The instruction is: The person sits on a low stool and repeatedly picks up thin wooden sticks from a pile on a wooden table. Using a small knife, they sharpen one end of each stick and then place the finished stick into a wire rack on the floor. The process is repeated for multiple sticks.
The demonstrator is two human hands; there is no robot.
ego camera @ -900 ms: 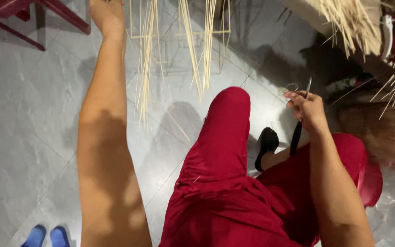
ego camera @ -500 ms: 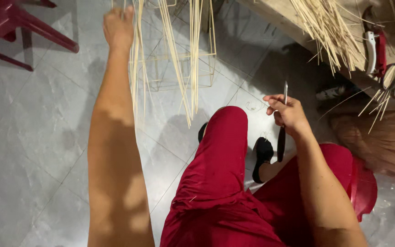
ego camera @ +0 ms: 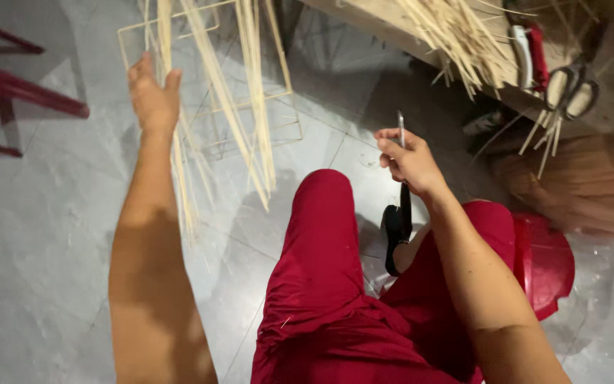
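My left hand (ego camera: pixel 152 96) is stretched out ahead and grips pale bamboo strips (ego camera: pixel 254 107) that hang from a thin wire frame (ego camera: pixel 211 78). The strips fan downward over the grey floor. My right hand (ego camera: pixel 408 158) is closed around a slim knife (ego camera: pixel 401 131) whose metal tip points up and whose dark handle hangs below the palm. It hovers above my right knee. I sit in red trousers (ego camera: pixel 321 270) with my legs bent.
A red plastic stool (ego camera: pixel 545 259) is under me at right. Red chair legs (ego camera: pixel 15 89) stand at the far left. A wooden bench (ego camera: pixel 463 43) at top right carries loose bamboo strips, scissors (ego camera: pixel 570 89) and a red-handled tool (ego camera: pixel 527 53). A black shoe (ego camera: pixel 392 235) shows between my legs.
My left hand with the strips and wire frame has come lower and closer in view. My right hand with the knife has shifted left and slightly down.
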